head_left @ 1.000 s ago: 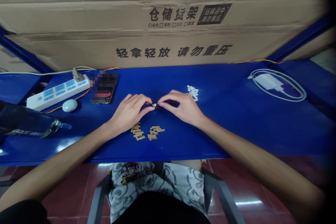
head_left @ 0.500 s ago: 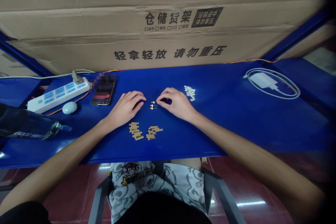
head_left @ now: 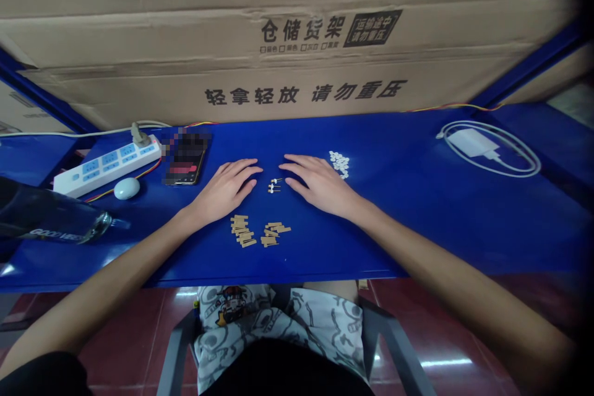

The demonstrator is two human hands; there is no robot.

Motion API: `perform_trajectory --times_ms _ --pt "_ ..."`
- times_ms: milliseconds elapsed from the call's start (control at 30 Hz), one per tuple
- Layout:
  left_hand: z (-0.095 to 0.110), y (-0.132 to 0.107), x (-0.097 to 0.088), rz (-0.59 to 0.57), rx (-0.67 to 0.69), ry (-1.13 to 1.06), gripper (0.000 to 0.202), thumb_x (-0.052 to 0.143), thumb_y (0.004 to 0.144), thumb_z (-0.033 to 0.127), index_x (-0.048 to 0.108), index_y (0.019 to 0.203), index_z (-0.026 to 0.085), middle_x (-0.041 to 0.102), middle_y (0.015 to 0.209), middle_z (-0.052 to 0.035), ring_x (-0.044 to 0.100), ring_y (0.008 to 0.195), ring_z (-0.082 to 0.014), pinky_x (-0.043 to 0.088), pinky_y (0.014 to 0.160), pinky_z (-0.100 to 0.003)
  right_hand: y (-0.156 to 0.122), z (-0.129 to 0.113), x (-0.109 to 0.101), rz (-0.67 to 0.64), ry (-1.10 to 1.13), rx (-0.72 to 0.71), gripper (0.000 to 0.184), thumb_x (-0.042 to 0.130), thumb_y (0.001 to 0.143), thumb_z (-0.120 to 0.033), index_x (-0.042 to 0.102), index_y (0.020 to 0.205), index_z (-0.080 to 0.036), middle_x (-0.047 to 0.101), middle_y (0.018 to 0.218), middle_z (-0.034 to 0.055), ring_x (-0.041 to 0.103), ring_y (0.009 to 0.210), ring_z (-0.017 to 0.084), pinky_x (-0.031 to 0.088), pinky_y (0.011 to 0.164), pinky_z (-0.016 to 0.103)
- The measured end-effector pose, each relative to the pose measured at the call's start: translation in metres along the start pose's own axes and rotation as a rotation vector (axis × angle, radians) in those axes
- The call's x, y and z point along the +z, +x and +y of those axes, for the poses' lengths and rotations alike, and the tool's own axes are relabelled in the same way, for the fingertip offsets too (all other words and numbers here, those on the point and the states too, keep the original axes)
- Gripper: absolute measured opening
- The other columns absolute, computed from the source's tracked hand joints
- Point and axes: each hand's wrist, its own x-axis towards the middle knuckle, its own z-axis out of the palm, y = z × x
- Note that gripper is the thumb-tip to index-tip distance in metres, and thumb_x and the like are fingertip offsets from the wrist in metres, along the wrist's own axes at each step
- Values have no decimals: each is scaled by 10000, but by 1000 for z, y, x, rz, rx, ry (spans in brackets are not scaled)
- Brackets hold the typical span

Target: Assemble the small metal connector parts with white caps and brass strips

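On the blue tabletop (head_left: 394,210), my left hand (head_left: 226,190) rests with its fingers apart and nothing in them. My right hand (head_left: 320,185) is open too, its fingers stretched toward the left. Between the two lie a few small pins with white pieces on them (head_left: 275,185), closest to my right thumb and apart from both hands. A heap of small white pieces (head_left: 340,164) sits just beyond my right hand, partly covered by it. Nearer to me are two groups of short tan strips, one on the left (head_left: 242,231) and one on the right (head_left: 273,232).
A phone (head_left: 189,161), a white power strip (head_left: 106,164), a pale rounded object (head_left: 127,188) and a dark bottle (head_left: 51,213) lie on the left. At the right is a charger with a coiled cable (head_left: 473,142). A large cardboard box (head_left: 162,86) stands along the back.
My right hand has let go of a small pin with a white piece, which now lies beside the others. Its fingers have spread. My left hand is almost unchanged.
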Motion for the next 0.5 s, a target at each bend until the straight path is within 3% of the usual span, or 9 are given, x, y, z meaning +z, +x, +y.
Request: perform_trajectory --times_ms 133,500 --pt "-2 -1 1 -10 14 28 360 393 1091 298 537 1411 221 499 1544 -96 469 1424 -263 365 1179 -511 -4 2 3 -69 33 -16 516 384 1077 -411 456 1544 -204 382 1637 123 342 1523 304 261 1255 592" --pt "-1 -3 3 -39 32 129 411 328 1110 304 503 1461 180 469 1575 -103 420 1471 -258 340 1215 -486 -5 2 -4 -112 -34 -60 575 337 1083 -458 440 1557 -150 359 1642 152 321 1528 325 261 1261 573"
